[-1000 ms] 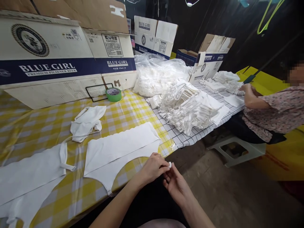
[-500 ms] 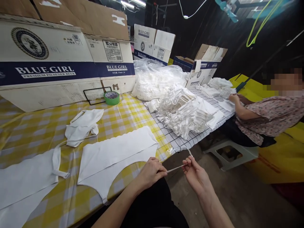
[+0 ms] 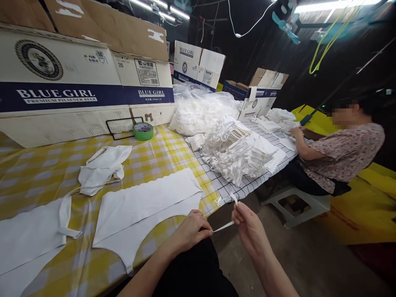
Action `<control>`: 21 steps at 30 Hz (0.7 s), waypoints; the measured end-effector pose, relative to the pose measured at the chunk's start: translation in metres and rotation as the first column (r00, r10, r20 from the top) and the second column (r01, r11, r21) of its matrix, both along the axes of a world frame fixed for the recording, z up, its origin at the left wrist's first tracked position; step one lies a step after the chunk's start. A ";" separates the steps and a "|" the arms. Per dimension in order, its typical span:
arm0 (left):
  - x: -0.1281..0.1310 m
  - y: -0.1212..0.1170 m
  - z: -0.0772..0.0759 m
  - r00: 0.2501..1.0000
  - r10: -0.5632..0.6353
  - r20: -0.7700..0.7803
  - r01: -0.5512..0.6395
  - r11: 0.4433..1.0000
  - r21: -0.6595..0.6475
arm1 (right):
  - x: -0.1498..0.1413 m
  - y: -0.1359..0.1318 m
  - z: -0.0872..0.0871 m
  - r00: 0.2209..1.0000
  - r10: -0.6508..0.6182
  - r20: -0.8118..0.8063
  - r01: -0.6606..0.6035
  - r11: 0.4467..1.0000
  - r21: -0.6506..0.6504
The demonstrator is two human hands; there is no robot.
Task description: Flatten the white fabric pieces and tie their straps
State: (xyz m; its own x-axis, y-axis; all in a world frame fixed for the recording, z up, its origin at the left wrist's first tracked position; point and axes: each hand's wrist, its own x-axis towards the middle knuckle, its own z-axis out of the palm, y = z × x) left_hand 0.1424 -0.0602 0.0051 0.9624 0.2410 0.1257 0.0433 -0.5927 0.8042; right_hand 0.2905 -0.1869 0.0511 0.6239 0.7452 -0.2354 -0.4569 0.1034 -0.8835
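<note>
A narrow white strap [image 3: 224, 226] stretches between my two hands. My left hand [image 3: 192, 231], at the table's front edge, pinches one end of it. My right hand [image 3: 249, 225] is closed on it farther right, and a short free end sticks up above the fingertips. Just left of my left hand a flat white garment piece [image 3: 148, 210] with a scalloped upper edge lies on the table. Another white garment [image 3: 31, 235] lies at the far left, its strap folded over. Behind them rests a crumpled white garment [image 3: 103, 167].
A tall pile of white garments [image 3: 238, 148] stands on the grid cloth, before a clear plastic bag [image 3: 204, 109]. A large beer carton [image 3: 86, 82] and green tape roll [image 3: 143, 131] are at the back left. At right a co-worker [image 3: 343, 148] sits on a stool [image 3: 297, 204].
My hands were close together over a small white bit; they have moved apart, drawing the strap out between them. The view has tilted up and shifted right.
</note>
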 end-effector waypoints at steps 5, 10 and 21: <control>0.000 0.001 -0.001 1.000 -0.012 -0.006 0.012 1.000 0.003 | 0.003 0.004 0.012 0.999 0.027 0.022 -0.029 0.996 0.083; -0.001 0.001 -0.007 1.000 -0.003 -0.008 0.004 1.000 0.017 | 0.004 0.010 0.024 0.998 0.040 0.041 -0.045 0.992 0.121; -0.010 -0.006 0.043 0.933 0.238 0.270 -0.254 0.967 0.026 | -0.017 0.016 0.019 0.910 0.415 0.030 -0.403 0.896 -0.186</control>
State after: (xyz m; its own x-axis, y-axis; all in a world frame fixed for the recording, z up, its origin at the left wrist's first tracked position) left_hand 0.1321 -0.0663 0.0479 0.8045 0.4506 0.3868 -0.0137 -0.6371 0.7707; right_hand 0.2739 -0.1713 0.0700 0.2918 0.8896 -0.3514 -0.3657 -0.2358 -0.9004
